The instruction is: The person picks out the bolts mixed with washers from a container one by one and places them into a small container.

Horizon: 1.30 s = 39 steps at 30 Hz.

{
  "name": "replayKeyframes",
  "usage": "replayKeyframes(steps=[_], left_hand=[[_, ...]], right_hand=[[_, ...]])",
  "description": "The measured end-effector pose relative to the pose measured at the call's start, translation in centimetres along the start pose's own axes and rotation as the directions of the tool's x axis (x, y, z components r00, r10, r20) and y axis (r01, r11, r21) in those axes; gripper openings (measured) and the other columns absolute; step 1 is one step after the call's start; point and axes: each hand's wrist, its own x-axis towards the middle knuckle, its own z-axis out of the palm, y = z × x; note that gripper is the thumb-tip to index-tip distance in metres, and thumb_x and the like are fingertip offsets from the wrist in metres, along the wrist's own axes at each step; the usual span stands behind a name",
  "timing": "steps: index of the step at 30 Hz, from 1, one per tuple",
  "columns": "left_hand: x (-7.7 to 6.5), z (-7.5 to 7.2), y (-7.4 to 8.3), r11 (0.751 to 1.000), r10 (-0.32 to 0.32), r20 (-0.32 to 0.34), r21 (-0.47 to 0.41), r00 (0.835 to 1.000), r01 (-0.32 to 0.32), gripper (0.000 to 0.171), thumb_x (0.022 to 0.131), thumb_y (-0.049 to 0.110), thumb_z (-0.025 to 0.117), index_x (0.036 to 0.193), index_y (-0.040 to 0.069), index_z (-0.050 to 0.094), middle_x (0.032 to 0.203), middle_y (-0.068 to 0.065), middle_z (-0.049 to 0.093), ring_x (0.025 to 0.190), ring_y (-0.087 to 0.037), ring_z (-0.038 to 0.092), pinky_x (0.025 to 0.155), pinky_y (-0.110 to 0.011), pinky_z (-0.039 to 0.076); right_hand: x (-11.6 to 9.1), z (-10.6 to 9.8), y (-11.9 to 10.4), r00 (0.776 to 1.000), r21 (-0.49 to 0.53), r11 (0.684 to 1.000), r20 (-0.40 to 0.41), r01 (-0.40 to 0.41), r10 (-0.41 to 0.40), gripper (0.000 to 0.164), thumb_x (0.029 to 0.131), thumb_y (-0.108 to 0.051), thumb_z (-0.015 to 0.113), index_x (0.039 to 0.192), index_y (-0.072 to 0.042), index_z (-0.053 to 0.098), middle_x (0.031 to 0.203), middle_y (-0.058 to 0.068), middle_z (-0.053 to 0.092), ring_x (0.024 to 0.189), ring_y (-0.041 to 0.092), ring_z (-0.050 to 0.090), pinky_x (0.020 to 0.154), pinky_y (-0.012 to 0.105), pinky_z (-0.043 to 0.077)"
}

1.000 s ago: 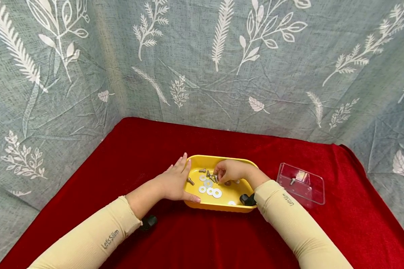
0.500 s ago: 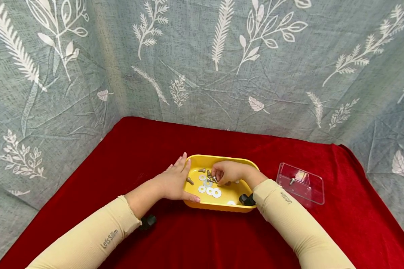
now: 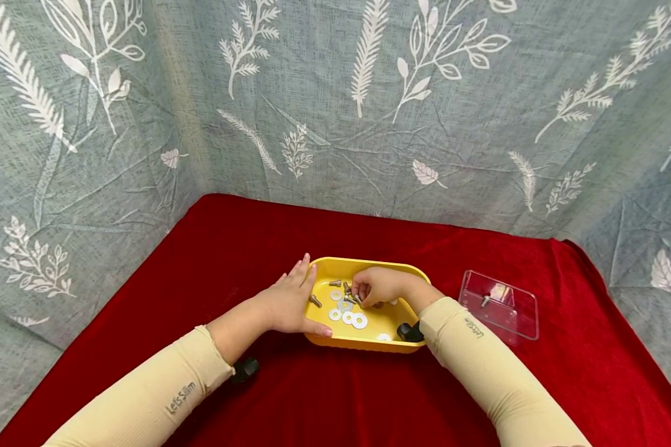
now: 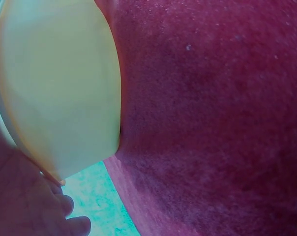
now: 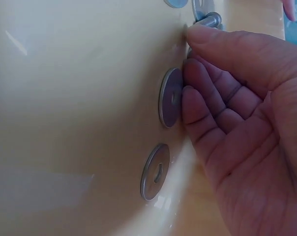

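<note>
A yellow plastic tub [image 3: 380,343] holds several flat metal washers [image 3: 360,321] and several short metal screws [image 3: 315,301]. My left hand [image 3: 293,301] rests against the tub's left end, fingers straight along the outside and thumb over the front rim. Inside the tub, my right hand [image 3: 383,285] pinches a screw [image 5: 210,20] between thumb and fingertips, close over the tub's floor. Other screws lie right beside those fingertips in the head view. Below the right fingers, the right wrist view shows two washers [image 5: 155,172] near the tub's wall.
To the right stands a clear plastic tray [image 3: 522,316] with one screw [image 3: 485,302] in it. A red velvet cloth [image 3: 335,397] covers the table. A patterned grey-green curtain [image 3: 335,155] hangs behind. Black wrist camera parts [image 3: 408,332] sit under the right forearm.
My right fingertips have shifted slightly left among the screws, and the screws beside them have turned and spread a little. The left hand and the tub stay in place.
</note>
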Motion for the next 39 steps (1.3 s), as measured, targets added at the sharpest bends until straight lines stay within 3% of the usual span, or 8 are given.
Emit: replayKeyframes(steps=[9,17,25,39], left_hand=[[0.0,0.2,0.1,1.000,-0.007,-0.001,0.001,1.000,0.007,0.127,0.063,0.078,0.057,0.145,-0.002,0.002,0.150,-0.018,-0.013,0.139,-0.029,-0.006,0.110,-0.047,0.013],[0.2,0.2,0.0,1.000,-0.010,0.002,0.009,1.000,0.010,0.128,0.063,0.079,0.056,0.145,-0.002,0.001,0.150,-0.018,-0.015,0.139,-0.029,-0.006,0.110,-0.047,0.013],[0.1,0.1,0.1,1.000,-0.014,0.006,0.009,1.000,0.014,0.128,0.062,0.079,0.056,0.145,-0.002,0.001,0.150,-0.017,-0.016,0.139,-0.029,-0.006,0.110,-0.047,0.013],[0.1,0.0,0.2,1.000,-0.018,0.004,0.008,1.000,0.018,0.129,0.062,0.080,0.055,0.145,-0.001,0.000,0.149,-0.016,-0.017,0.139,-0.028,-0.006,0.110,-0.046,0.012]], right_hand=[[-0.3,-0.4,0.1,1.000,0.048,0.999,0.001,-0.011,0.011,0.008,0.082,-0.003,0.065,0.089,-0.005,0.062,0.072,0.003,0.058,0.056,0.016,0.053,0.045,0.024,0.041],[-0.6,-1.1,-0.3,1.000,0.115,0.993,0.000,0.030,-0.030,0.010,0.083,-0.002,0.062,0.092,-0.005,0.063,0.075,0.003,0.059,0.061,0.024,0.057,0.057,0.033,0.051],[-1.2,-2.1,-0.9,0.994,0.023,0.995,-0.059,0.098,-0.096,0.011,0.083,-0.008,0.065,0.093,-0.007,0.067,0.080,-0.003,0.063,0.074,0.011,0.054,0.070,0.024,0.047],[-2.5,-3.9,-1.8,0.989,0.014,0.993,-0.098,0.117,-0.115,0.012,0.082,-0.008,0.068,0.093,-0.006,0.067,0.080,-0.002,0.063,0.076,0.012,0.055,0.072,0.023,0.047]])
